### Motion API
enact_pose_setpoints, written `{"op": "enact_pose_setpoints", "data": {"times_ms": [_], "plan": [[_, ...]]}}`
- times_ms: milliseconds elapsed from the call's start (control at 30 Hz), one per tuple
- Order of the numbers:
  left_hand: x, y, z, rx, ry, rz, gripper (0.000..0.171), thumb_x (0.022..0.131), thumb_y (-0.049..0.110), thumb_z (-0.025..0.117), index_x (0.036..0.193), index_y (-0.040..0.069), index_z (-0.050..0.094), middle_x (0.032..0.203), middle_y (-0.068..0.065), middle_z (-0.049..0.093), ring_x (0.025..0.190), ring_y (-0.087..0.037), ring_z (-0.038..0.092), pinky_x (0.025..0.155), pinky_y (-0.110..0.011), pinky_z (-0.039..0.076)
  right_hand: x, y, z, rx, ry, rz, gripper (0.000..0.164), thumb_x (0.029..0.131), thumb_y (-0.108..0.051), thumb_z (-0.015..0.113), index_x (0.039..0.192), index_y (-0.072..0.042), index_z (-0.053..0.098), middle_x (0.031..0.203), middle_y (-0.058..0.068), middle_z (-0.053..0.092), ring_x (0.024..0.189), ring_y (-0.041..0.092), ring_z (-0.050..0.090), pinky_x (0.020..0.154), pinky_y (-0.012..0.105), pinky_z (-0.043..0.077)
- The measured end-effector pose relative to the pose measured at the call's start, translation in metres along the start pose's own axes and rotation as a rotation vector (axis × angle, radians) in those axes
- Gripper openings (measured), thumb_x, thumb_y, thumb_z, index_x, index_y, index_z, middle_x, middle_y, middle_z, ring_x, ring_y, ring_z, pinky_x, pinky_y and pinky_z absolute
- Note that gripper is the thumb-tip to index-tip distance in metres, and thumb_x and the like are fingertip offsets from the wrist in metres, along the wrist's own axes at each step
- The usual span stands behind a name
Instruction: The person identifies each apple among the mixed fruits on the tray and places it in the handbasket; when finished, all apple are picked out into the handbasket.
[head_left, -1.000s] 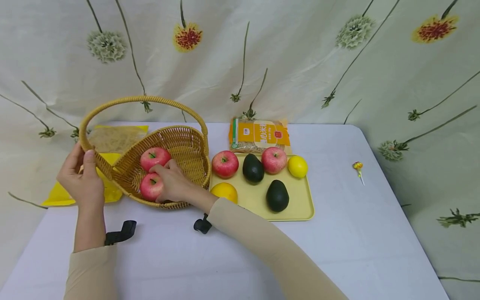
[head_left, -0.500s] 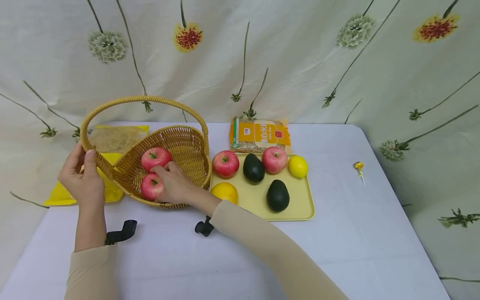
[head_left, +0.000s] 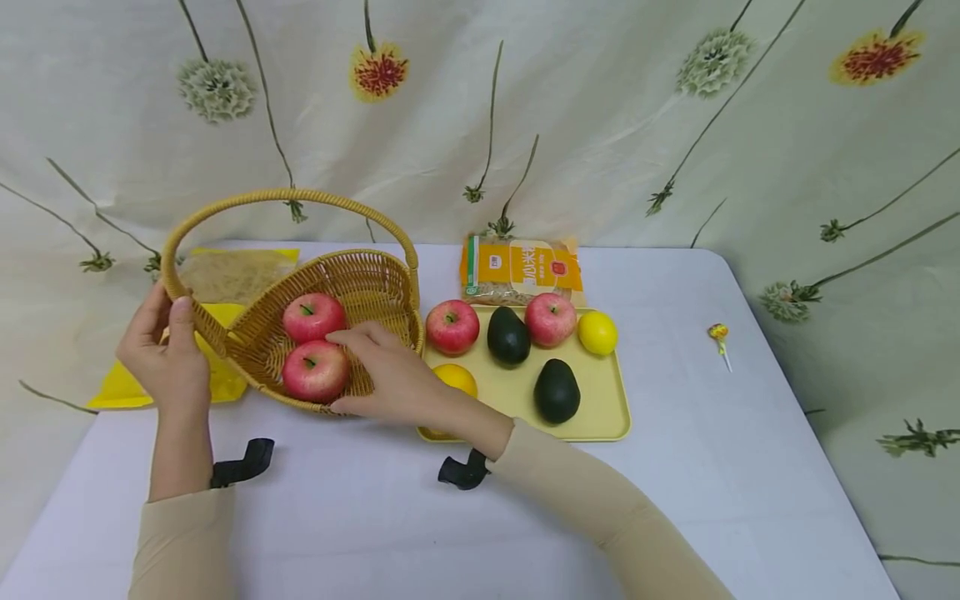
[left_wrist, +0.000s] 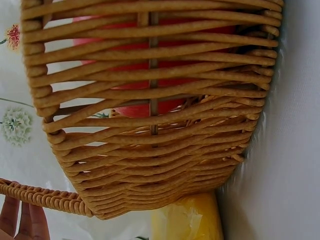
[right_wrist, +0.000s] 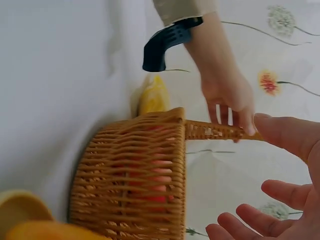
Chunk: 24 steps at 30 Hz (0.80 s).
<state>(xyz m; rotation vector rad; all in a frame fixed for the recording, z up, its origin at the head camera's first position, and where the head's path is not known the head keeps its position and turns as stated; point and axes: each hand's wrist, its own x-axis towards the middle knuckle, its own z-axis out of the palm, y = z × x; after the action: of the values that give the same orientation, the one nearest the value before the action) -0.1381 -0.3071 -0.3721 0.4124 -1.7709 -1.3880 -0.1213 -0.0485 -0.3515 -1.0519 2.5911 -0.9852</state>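
A wicker basket [head_left: 375, 279] with a tall arched handle [head_left: 292, 197] stands on the left of the table. Two red apples [head_left: 313, 317] lie inside it, one behind the other. My left hand [head_left: 171, 354] grips the handle near its left base, thumb in front. My right hand [head_left: 401, 375] is over the basket's right front rim, beside the nearer apple [head_left: 317, 372]. Its thumb and fingers stand spread apart, holding nothing, as the right wrist view also shows. Through the weave in the left wrist view, red fruit [left_wrist: 200, 67] shows.
Right of the basket, a yellow tray [head_left: 600, 421] bears two apples, two avocados [head_left: 557, 392], a lemon [head_left: 597, 333] and an orange-yellow fruit [head_left: 457, 379] partly behind the right arm. A grain packet [head_left: 521, 271] lies behind it, a lollipop [head_left: 718, 333] far right, yellow bags [head_left: 123, 385] left.
My right hand has let go of the nearer apple and moved right, its fingers spreading. That apple rests in the basket. The left hand keeps its hold on the handle.
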Motion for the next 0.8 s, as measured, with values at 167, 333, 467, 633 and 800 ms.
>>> {"op": "enact_pose_setpoints", "data": {"times_ms": [167,333,467,633,800], "plan": [[0.001,0.000,-0.001,0.019,0.001,-0.008,0.026,0.097,0.018,0.059,0.121,0.016,0.071,0.097,0.017,0.067,0.091,-0.004,0.059,0.080,-0.013,0.050,-0.029,0.008,-0.019,0.077,0.031,0.010,0.074,0.084,-0.036,0.076,0.148,-0.023,0.040,0.142,-0.002,0.043,0.131,0.010,0.041,0.103,0.027,0.045],[0.001,-0.002,-0.001,0.015,-0.009,0.001,0.027,0.097,0.020,0.061,0.122,0.016,0.070,0.099,0.016,0.068,0.092,-0.004,0.060,0.080,-0.012,0.050,-0.055,0.026,-0.035,0.156,0.085,0.021,0.075,0.083,-0.033,0.078,0.147,-0.021,0.041,0.146,-0.001,0.043,0.133,0.015,0.041,0.109,0.039,0.042],[0.001,-0.004,-0.001,0.001,-0.011,0.010,0.027,0.096,0.019,0.062,0.122,0.015,0.070,0.098,0.015,0.068,0.091,-0.004,0.060,0.079,-0.012,0.050,-0.074,0.046,-0.047,0.200,0.147,0.038,0.074,0.082,-0.030,0.079,0.146,-0.016,0.043,0.146,0.002,0.044,0.128,0.020,0.045,0.106,0.044,0.045],[0.001,-0.004,-0.002,0.003,-0.015,0.010,0.028,0.097,0.020,0.061,0.123,0.016,0.070,0.098,0.016,0.067,0.092,-0.004,0.059,0.080,-0.014,0.049,-0.096,0.074,-0.063,0.217,0.262,0.051,0.074,0.080,-0.024,0.082,0.143,-0.012,0.045,0.141,0.009,0.048,0.123,0.026,0.050,0.101,0.041,0.050],[0.001,-0.004,-0.002,0.003,-0.014,0.015,0.027,0.097,0.020,0.061,0.122,0.016,0.070,0.098,0.016,0.068,0.092,-0.004,0.060,0.080,-0.014,0.050,-0.113,0.104,-0.081,0.197,0.371,0.100,0.074,0.079,-0.019,0.083,0.143,-0.011,0.046,0.139,0.013,0.049,0.124,0.034,0.051,0.100,0.049,0.049]]}}
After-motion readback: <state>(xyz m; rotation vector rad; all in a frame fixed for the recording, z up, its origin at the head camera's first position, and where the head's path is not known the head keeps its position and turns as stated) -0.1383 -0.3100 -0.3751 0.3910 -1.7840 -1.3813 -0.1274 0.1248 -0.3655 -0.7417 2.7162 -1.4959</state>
